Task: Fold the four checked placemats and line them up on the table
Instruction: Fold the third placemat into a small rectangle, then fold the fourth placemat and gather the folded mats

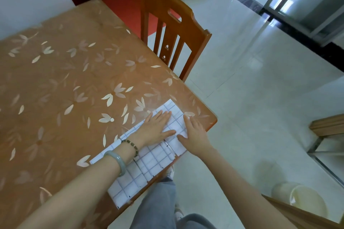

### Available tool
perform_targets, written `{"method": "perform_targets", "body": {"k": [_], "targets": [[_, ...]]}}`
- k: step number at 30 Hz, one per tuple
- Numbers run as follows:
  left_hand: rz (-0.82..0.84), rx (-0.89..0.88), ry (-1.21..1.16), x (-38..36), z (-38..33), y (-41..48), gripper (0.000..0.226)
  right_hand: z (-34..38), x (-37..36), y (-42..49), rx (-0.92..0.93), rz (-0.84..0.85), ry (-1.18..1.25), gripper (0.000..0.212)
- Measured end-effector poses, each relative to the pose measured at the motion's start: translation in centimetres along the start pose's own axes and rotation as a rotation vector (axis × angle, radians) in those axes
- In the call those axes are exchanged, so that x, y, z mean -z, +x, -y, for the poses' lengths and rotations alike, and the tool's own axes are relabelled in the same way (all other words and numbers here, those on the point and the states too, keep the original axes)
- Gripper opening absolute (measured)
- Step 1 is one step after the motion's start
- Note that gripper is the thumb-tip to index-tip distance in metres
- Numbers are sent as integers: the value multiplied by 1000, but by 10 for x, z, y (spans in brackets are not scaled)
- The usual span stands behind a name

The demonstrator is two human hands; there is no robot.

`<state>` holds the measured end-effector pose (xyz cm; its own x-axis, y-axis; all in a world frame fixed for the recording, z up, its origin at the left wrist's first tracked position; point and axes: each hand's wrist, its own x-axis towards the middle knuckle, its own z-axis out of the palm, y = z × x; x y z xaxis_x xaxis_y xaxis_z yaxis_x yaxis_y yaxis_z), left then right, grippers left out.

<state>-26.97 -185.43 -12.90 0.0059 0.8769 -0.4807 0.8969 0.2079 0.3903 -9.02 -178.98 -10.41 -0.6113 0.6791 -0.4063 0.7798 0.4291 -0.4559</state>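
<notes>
White placemats with a thin dark check lie along the near right edge of the table (74,72). The farthest one, a folded placemat (176,117), sits by the table's corner. My left hand (158,128) lies flat on it with fingers straight. My right hand (195,132) presses flat on its right edge, fingers straight too. More checked placemats (149,163) overlap in a row nearer to me, partly under my left forearm; the nearest (124,189) reaches the table edge. How many lie there is hard to tell.
The table carries an orange cover with pale leaf shapes. A wooden chair (173,29) stands at the table's far right side. To the right is white tiled floor, with a pale bucket (307,201) at lower right and a wooden frame (327,126) at the right edge.
</notes>
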Motion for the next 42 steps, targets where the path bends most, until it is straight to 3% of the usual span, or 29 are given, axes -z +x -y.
{"method": "perform_targets", "body": {"k": [3,6,10,14,19,27,36,42], "targets": [[-48,51,-308,37,-16,-37,87,16,42,-19,36,-18,316,69],[-185,75,-624,60,-22,-93,93,29,73,-47,103,1,426,78],[-422,110,-790,70,-31,-177,118,55,93,-85,266,-9,478,98],[-601,135,-829,55,-59,-268,114,90,87,-129,467,11,570,96],[-839,224,-879,14,-88,-379,112,139,55,-185,664,212,645,94],[-1140,544,-796,-51,-110,-536,111,226,0,-255,864,466,634,103],[-1512,684,-811,-130,-119,-662,109,321,-66,-346,1039,636,493,100],[-1639,728,-804,-183,-105,-761,112,389,-140,-428,1103,706,449,98]]}}
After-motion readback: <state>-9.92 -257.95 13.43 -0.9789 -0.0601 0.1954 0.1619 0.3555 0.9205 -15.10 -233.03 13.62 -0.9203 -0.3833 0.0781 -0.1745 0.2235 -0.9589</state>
